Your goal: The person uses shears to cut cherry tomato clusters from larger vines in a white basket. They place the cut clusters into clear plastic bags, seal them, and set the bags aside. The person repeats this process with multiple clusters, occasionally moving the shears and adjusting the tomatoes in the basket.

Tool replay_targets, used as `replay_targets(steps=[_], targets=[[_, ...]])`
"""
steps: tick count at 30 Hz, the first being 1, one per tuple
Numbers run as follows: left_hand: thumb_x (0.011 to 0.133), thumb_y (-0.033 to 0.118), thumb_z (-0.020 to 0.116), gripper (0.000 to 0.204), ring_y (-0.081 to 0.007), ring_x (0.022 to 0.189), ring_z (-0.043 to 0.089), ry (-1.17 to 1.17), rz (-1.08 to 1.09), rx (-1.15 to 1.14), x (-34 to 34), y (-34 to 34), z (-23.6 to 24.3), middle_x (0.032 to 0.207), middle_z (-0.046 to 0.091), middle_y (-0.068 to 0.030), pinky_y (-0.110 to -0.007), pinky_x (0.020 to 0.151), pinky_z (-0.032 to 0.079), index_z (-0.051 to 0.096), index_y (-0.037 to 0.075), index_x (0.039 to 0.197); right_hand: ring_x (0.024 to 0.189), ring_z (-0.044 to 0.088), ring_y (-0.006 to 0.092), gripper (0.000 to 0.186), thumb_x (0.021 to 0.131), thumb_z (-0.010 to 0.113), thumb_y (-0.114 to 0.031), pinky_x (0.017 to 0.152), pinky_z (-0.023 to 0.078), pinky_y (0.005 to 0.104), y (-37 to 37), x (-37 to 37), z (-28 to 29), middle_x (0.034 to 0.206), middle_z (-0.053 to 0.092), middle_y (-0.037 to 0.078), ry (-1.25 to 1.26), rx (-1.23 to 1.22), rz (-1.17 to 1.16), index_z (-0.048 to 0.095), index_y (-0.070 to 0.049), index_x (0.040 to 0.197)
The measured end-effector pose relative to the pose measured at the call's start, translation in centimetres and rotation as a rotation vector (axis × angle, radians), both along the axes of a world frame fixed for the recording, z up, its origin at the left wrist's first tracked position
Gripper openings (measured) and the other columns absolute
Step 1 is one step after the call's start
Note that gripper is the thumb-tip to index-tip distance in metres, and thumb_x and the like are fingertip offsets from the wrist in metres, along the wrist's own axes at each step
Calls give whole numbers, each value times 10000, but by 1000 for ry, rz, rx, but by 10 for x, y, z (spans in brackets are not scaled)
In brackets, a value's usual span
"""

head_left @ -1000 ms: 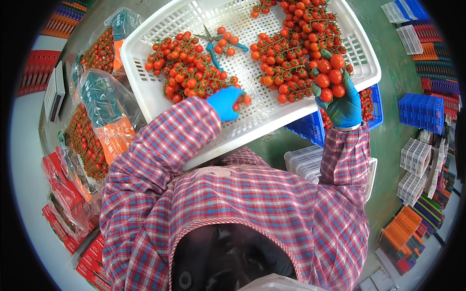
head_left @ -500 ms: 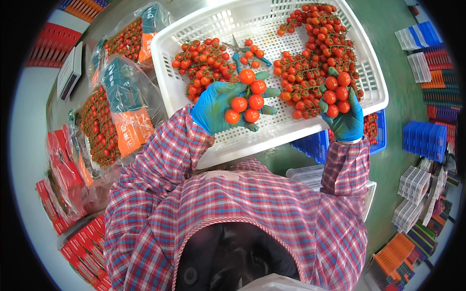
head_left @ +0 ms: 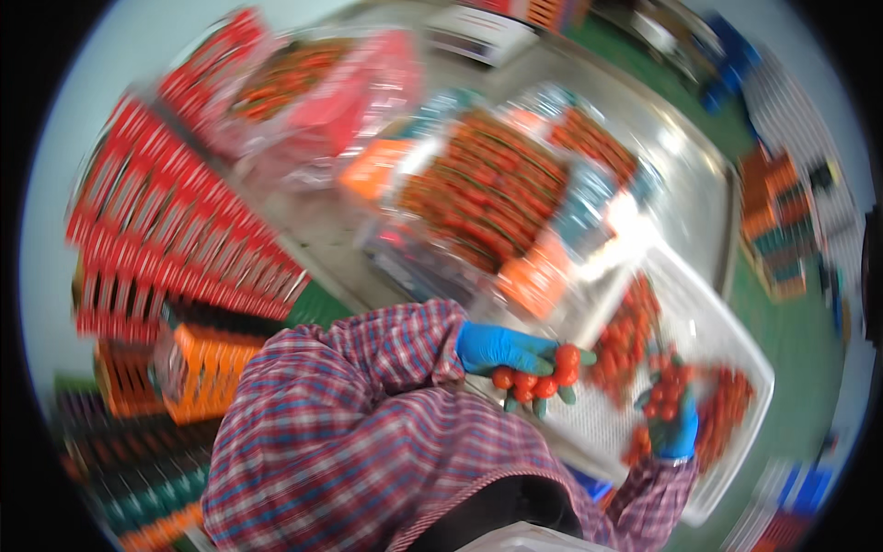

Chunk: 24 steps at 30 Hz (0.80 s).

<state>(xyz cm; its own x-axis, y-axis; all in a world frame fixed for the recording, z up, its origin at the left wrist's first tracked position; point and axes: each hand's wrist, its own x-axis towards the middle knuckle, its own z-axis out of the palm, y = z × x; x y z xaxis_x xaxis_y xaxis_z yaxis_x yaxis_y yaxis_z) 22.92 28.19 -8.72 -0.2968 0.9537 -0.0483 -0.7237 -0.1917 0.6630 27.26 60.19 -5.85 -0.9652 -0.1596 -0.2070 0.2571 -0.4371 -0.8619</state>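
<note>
My left hand (head_left: 501,351), in a blue glove with greenish stained fingers, is closed around a short vine of red cherry tomatoes (head_left: 543,379). It is beside the near left side of a white perforated crate (head_left: 731,345). Over the crate, my gloved right hand (head_left: 679,432) holds another small bunch of cherry tomatoes (head_left: 666,396). Loose heaps of vine tomatoes lie inside, one at the crate's left (head_left: 625,336) and one at its right (head_left: 731,414). Motion blur smears the crate's contents.
On the metal table (head_left: 676,152), a bagged box of tomatoes (head_left: 487,189) sits left of the crate, with a smaller pack (head_left: 593,138) behind. A pink-red bagged pack (head_left: 359,101) lies farther left. Red stacks (head_left: 184,216) and orange crates (head_left: 216,363) line the left side.
The view has swung left, so the crate now appears at the lower right and more table and stacks show. The left hand has turned and lies at the crate's side; both hands keep their tomatoes.
</note>
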Motion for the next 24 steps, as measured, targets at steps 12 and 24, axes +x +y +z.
replay_targets(steps=[12, 24], targets=[[885, 185, 504, 645, -264, 957, 554, -2, 819, -20, 42, -410, -38, 1231, 464, -157, -409, 857, 444, 168, 76, 1424, 1017, 548, 298, 510, 795, 625, -174, 882, 453, 409, -489, -188, 82, 1105, 497, 119, 691, 288, 418, 379, -75, 1231], [845, 281, 585, 699, -278, 942, 583, 8, 1068, 39, 60, -552, -74, 1235, 466, -215, -335, 703, 493, 210, 135, 1416, 1045, 509, 195, 472, 733, 693, -50, 895, 431, 325, -660, -300, 41, 1096, 503, 90, 991, 1126, 759, 439, -57, 1132]])
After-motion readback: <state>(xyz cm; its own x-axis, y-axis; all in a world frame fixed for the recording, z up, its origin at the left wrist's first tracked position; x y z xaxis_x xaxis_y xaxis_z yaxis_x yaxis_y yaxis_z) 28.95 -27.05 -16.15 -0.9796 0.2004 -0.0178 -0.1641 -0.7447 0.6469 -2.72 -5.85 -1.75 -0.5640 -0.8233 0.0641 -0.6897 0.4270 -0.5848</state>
